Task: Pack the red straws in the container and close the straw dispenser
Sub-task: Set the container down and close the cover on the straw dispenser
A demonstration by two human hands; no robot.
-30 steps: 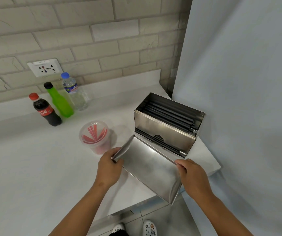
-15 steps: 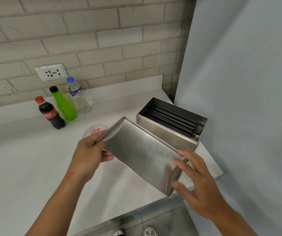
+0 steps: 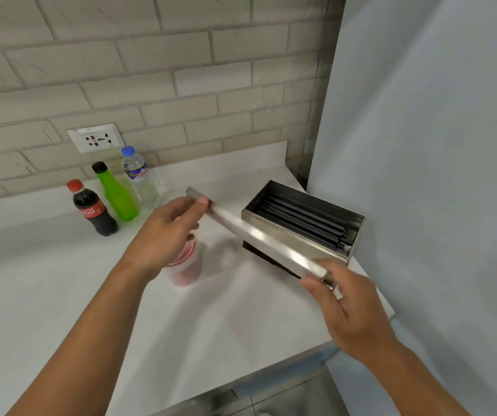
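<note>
Steel is what catches the light nearest the camera: the lid (image 3: 259, 238) of the straw dispenser is held edge-on in the air above the white counter (image 3: 61, 295), pinched at both ends. The right hand (image 3: 349, 304) is closed on the near, lower end, fingers curled beneath it and thumb on top. The left hand (image 3: 166, 232) is clamped on the far, upper end, thumb tip pressed to the metal.

The lid's long axis is seen running from upper left down to lower right, roughly in line with the length of the open box (image 3: 304, 226) just behind it. That is the relation the closing is judged to turn on: the box lies beyond and to the right of the lid, nearer the right hand, so the lid has to be carried away from the body and laid flat over the opening.

Inside the box, dark straws (image 3: 304, 217) are laid lengthwise. The red straws (image 3: 185, 253) are half hidden under the left wrist, standing in a clear plastic cup (image 3: 187, 268) on the counter, blurred. Whether a cover is on the cup cannot be told.

Further back, a cola bottle (image 3: 93, 210), a green bottle (image 3: 117, 195) and a water bottle (image 3: 140, 178) are lined up below a wall socket (image 3: 96, 139).
</note>
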